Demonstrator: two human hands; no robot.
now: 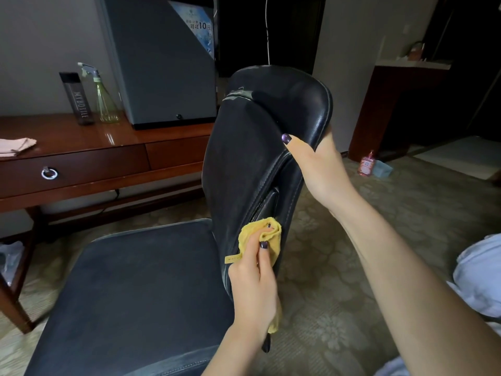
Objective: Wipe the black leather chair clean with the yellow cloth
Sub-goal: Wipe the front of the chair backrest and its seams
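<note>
The black leather chair [244, 158] fills the middle of the view, its backrest upright and its wide seat [141, 289] below on the left. My left hand [254, 289] grips the bunched yellow cloth [272, 234] and presses it against the lower right edge of the backrest. My right hand [317, 164] grips the backrest's upper right edge, thumb on the front face and fingers behind it.
A wooden desk [89, 156] stands on the left with a dark bottle [77, 99], a green spray bottle [104, 96], a pink cloth [16, 146] and a grey box [162, 63]. A pink bottle [366, 164] stands on the patterned carpet at right. A dark cabinet [401, 104] is behind it.
</note>
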